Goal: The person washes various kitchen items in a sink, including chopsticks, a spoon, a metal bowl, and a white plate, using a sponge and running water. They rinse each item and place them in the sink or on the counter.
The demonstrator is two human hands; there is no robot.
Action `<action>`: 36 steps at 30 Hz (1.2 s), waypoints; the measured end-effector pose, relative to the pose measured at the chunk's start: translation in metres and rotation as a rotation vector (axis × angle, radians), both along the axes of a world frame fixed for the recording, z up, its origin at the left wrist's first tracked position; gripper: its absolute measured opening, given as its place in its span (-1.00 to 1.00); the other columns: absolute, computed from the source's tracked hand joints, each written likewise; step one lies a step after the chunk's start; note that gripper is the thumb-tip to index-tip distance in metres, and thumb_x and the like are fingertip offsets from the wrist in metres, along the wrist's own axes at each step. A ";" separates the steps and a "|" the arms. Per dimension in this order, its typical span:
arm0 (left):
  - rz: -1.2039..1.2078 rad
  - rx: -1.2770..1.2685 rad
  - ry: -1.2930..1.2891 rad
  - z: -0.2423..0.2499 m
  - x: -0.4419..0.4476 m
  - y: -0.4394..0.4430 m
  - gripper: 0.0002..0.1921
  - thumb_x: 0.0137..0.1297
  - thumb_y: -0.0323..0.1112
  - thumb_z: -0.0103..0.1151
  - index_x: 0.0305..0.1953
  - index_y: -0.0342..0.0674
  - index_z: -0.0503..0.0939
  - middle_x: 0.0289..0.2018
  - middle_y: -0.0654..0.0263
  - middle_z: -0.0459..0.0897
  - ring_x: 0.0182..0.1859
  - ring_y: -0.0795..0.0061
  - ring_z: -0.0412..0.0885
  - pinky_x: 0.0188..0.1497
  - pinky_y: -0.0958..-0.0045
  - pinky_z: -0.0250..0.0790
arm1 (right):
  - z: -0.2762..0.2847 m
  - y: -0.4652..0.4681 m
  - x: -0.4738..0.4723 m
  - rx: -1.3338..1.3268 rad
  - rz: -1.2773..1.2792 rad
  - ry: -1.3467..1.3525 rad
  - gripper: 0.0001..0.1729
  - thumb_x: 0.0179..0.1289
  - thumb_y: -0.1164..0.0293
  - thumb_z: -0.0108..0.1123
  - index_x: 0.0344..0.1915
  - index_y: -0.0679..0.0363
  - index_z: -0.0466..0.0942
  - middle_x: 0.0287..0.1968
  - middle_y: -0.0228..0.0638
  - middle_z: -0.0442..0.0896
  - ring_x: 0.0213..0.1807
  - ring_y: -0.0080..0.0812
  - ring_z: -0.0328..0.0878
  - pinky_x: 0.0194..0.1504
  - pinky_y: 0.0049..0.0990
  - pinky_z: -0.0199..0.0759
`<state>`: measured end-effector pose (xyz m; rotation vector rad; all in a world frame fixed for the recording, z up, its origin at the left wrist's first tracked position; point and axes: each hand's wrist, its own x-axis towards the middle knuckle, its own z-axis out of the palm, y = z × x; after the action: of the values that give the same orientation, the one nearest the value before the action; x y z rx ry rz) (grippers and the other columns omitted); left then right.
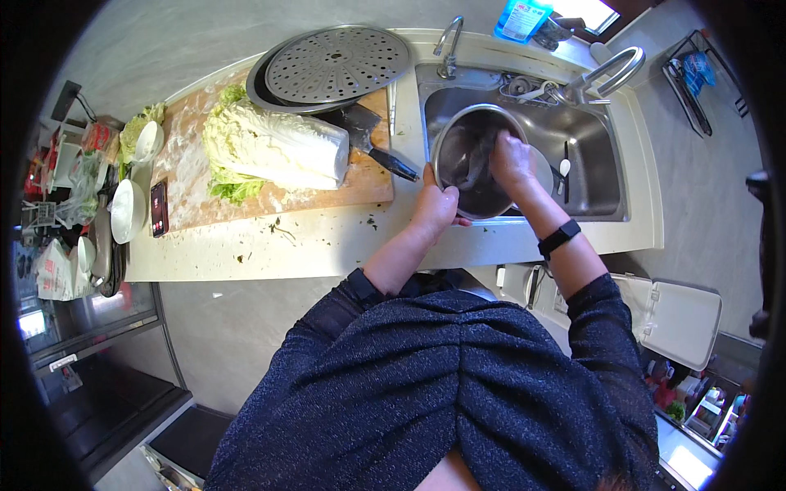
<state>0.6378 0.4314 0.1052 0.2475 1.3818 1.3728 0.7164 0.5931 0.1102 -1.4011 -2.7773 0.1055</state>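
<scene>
A round stainless steel pot [476, 199] is tilted over the left part of the sink [589, 202]. My left hand [437, 205] grips its left rim, thumb inside and fingers beneath. Inside the pot, my right hand [511, 161] is closed on a dark, wet-looking cloth [482, 161], whose lower part touches the inner wall. Behind my right forearm a pale round plate [540, 172] lies in the sink, partly hidden. To the left, a large napa cabbage [282, 147] rests on a floury wooden cutting board [368, 190], beside a cleaver [361, 123] with a black handle.
A perforated steamer tray [338, 64] sits on a pan behind the cabbage. Two faucets [451, 52] [614, 70] rise behind the sink. A white spoon [564, 167] lies in the basin. A phone [159, 208] and white bowls [128, 212] are at the left; leaf scraps dot the counter edge.
</scene>
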 end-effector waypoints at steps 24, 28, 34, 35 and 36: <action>-0.153 0.032 -0.040 -0.004 -0.023 -0.010 -0.42 0.16 -0.52 -0.18 0.26 -0.12 0.08 -0.13 0.01 0.52 -0.39 0.18 0.65 -0.58 0.35 0.57 | 0.004 -0.027 0.022 -0.250 0.481 -0.404 -0.64 0.08 0.41 0.09 -0.07 0.23 0.49 -0.03 0.01 0.51 0.01 -0.06 0.51 0.02 -0.22 0.39; -0.211 0.055 -0.125 -0.011 -0.013 -0.005 -0.44 0.16 -0.53 -0.16 0.24 -0.10 0.11 -0.15 0.06 0.54 -0.35 0.19 0.65 -0.55 0.33 0.58 | 0.003 -0.011 0.003 -0.185 0.198 0.457 -0.54 0.15 0.34 0.11 0.04 0.32 0.41 0.04 0.06 0.46 0.09 0.02 0.42 0.11 -0.25 0.31; -0.098 0.127 -0.045 -0.009 -0.025 -0.007 -0.48 0.20 -0.54 -0.16 0.22 -0.09 0.15 -0.14 0.07 0.55 -0.34 0.21 0.66 -0.56 0.37 0.58 | -0.006 -0.059 0.009 -0.637 0.491 0.415 -0.61 0.22 0.31 -0.04 -0.02 0.33 0.37 -0.06 0.14 0.47 -0.04 0.19 0.40 0.04 -0.08 0.27; -0.053 0.136 -0.037 -0.008 -0.030 -0.009 -0.49 0.21 -0.54 -0.16 0.22 -0.09 0.16 -0.14 0.07 0.55 -0.34 0.21 0.66 -0.56 0.39 0.58 | -0.001 -0.061 0.021 -0.531 0.515 0.224 -0.65 0.22 0.31 -0.05 -0.06 0.28 0.40 -0.10 0.07 0.49 -0.06 0.13 0.43 0.00 -0.09 0.31; -0.019 0.126 -0.014 -0.007 -0.032 -0.011 -0.49 0.19 -0.52 -0.14 0.21 -0.09 0.17 -0.14 0.08 0.55 -0.36 0.24 0.66 -0.59 0.41 0.57 | 0.004 -0.060 0.029 -0.454 0.568 0.160 -0.66 0.20 0.31 -0.02 -0.06 0.25 0.41 -0.11 0.02 0.49 -0.07 0.08 0.45 -0.02 -0.10 0.33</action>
<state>0.6061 0.4207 0.0983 0.3328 1.2800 1.4451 0.7456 0.5333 0.1142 -0.5501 -3.0259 0.8588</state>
